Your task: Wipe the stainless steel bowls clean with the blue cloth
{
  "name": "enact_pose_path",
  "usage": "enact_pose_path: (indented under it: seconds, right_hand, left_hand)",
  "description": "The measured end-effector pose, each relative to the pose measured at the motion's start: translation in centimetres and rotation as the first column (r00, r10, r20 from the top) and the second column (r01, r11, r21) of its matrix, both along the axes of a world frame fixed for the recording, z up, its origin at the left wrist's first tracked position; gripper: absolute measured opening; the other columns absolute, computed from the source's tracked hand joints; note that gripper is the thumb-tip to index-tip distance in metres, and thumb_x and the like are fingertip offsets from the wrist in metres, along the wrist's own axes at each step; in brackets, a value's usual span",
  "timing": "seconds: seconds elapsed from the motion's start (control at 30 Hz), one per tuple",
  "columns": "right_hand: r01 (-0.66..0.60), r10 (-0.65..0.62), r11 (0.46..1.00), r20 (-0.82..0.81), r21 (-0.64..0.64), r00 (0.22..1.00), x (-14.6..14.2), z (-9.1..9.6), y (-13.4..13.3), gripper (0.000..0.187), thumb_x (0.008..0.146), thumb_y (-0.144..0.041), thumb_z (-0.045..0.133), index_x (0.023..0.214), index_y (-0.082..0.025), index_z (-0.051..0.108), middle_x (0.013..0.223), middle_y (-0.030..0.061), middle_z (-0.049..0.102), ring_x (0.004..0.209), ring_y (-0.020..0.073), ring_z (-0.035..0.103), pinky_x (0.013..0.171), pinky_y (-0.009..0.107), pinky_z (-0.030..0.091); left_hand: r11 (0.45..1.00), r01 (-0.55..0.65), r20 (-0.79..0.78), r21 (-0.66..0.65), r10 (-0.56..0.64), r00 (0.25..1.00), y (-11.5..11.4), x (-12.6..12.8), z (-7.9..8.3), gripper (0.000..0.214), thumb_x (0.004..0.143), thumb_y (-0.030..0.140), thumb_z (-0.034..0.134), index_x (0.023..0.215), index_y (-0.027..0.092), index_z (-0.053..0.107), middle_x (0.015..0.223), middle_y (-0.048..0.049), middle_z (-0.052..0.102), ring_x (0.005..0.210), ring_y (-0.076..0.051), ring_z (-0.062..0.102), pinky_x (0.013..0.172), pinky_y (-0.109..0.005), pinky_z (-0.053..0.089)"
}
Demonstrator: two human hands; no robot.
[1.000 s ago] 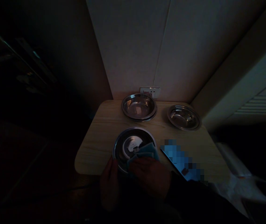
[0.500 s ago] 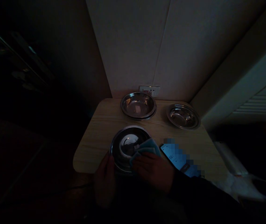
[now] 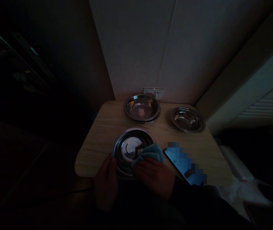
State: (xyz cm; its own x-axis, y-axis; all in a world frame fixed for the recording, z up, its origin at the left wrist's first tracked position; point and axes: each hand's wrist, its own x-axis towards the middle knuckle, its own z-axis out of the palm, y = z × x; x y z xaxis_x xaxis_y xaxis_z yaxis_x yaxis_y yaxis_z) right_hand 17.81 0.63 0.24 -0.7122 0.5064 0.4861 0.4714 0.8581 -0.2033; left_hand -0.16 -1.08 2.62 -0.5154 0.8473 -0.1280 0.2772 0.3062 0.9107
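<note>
Where the hands meet: at the near edge of the pale wooden bench (image 3: 98,140), in very dim light.
Near bowl: a round stainless-steel bowl (image 3: 128,147), open side up, between both hands; whether it rests flat or is tipped I cannot tell.
Left hand: the left hand (image 3: 106,182) grasps the bowl's left rim, thumb up against the edge.
Right hand: the right hand (image 3: 154,177) is clenched on a light-blue cloth (image 3: 151,152), pressing it onto the bowl's inner right side.
Back of bench: a second steel bowl (image 3: 142,108) stands by the wall, just before a white wall socket (image 3: 153,93); a third steel bowl (image 3: 187,118) sits apart to its right.
Right of cloth: a phone with a lit blue screen (image 3: 184,164) lies flat, just beside the right hand.
</note>
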Motion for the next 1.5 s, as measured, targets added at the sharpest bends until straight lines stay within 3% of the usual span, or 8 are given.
enact_pose_path:
  seconds: [0.13, 0.37, 0.6, 0.73, 0.87, 1.1, 1.27, 1.5]
  right_hand:
    - [-0.034, 0.032, 0.999, 0.087, 0.018, 0.996, 1.8, 0.2, 0.8, 0.023, 0.091, -0.012, 0.044, 0.110, -0.014, 0.057, 0.106, 0.0095, 0.068, 0.105, 0.0208, 0.059, 0.094, 0.043, 0.042]
    - [0.021, -0.037, 0.981, -0.082, -0.195, 0.996, -2.2, 0.1, -0.5, 0.028, 0.088, -0.019, 0.048, 0.115, -0.012, 0.054, 0.112, 0.0103, 0.065, 0.107, 0.0194, 0.057, 0.094, 0.035, 0.044]
    - [0.030, 0.005, 0.945, 0.104, -0.326, 0.995, 0.2, 1.4, 0.8, 0.028, 0.085, -0.019, 0.052, 0.113, -0.015, 0.056, 0.113, 0.0099, 0.065, 0.108, 0.0220, 0.057, 0.095, 0.039, 0.043]
    - [-0.017, -0.017, 0.913, -0.080, -0.407, 0.997, -2.0, 1.8, 1.0, 0.036, 0.090, -0.016, 0.040, 0.125, -0.013, 0.046, 0.126, 0.0112, 0.056, 0.119, 0.0156, 0.048, 0.097, 0.029, 0.042]
    - [0.045, -0.038, 0.942, 0.026, -0.333, 0.999, -3.4, 2.0, 1.3, 0.032, 0.089, -0.017, 0.042, 0.120, -0.014, 0.051, 0.118, 0.0112, 0.061, 0.113, 0.0194, 0.053, 0.095, 0.035, 0.043]
    - [0.164, -0.136, 0.986, 0.462, -0.021, 0.876, -0.1, 3.8, 3.1, 0.015, 0.084, -0.009, 0.050, 0.089, -0.013, 0.064, 0.087, 0.0113, 0.068, 0.090, 0.0249, 0.059, 0.083, 0.040, 0.047]
    - [0.256, -0.295, 0.953, 0.286, 0.165, 0.912, 1.2, 4.7, 3.6, 0.028, 0.090, -0.009, 0.037, 0.109, -0.007, 0.058, 0.108, 0.0188, 0.063, 0.105, 0.0283, 0.054, 0.086, 0.044, 0.045]
    - [0.277, -0.283, 0.959, 0.117, 0.065, 0.952, -1.9, 2.2, 4.6, 0.027, 0.090, -0.010, 0.042, 0.113, -0.009, 0.056, 0.118, 0.0188, 0.059, 0.117, 0.0274, 0.049, 0.095, 0.045, 0.041]
  left_hand:
    - [0.998, 0.056, -0.020, 0.014, -0.056, 0.998, 0.3, 0.3, 0.4, 0.046, 0.079, 0.047, 0.045, 0.106, 0.015, 0.064, 0.110, -0.0099, 0.068, 0.103, -0.024, 0.061, 0.090, -0.035, 0.046]
    - [0.996, 0.084, -0.115, 0.032, -0.080, 0.990, 0.1, 0.2, 0.8, 0.047, 0.081, 0.048, 0.042, 0.105, 0.014, 0.065, 0.107, -0.0113, 0.069, 0.098, -0.023, 0.063, 0.088, -0.034, 0.048]
    - [0.978, 0.166, -0.162, 0.124, -0.145, 0.976, 0.1, 0.6, 0.8, 0.041, 0.082, 0.043, 0.044, 0.102, 0.017, 0.067, 0.106, -0.0086, 0.070, 0.098, -0.022, 0.064, 0.086, -0.031, 0.049]
    - [0.980, 0.166, -0.174, 0.114, -0.144, 0.974, 0.0, 0.9, 0.9, 0.041, 0.083, 0.043, 0.042, 0.103, 0.017, 0.067, 0.106, -0.0089, 0.070, 0.098, -0.022, 0.064, 0.088, -0.032, 0.048]
    - [0.989, 0.133, -0.180, 0.064, -0.120, 0.976, -0.1, 0.3, 0.9, 0.043, 0.083, 0.044, 0.042, 0.106, 0.015, 0.065, 0.109, -0.0105, 0.068, 0.099, -0.022, 0.063, 0.089, -0.033, 0.048]
    - [0.968, 0.178, -0.258, 0.174, -0.130, 0.957, -0.1, 0.7, 0.1, 0.036, 0.084, 0.039, 0.043, 0.101, 0.017, 0.066, 0.104, -0.0083, 0.070, 0.097, -0.020, 0.064, 0.085, -0.028, 0.049]
    - [0.983, 0.090, -0.279, 0.163, -0.041, 0.959, 0.0, 1.0, 0.2, 0.038, 0.085, 0.041, 0.042, 0.104, 0.017, 0.065, 0.106, -0.0087, 0.069, 0.098, -0.021, 0.063, 0.086, -0.029, 0.048]
    - [0.984, 0.101, -0.295, 0.144, -0.055, 0.954, 0.1, 1.3, 0.9, 0.042, 0.085, 0.043, 0.040, 0.104, 0.014, 0.065, 0.105, -0.0115, 0.069, 0.096, -0.022, 0.064, 0.084, -0.030, 0.049]
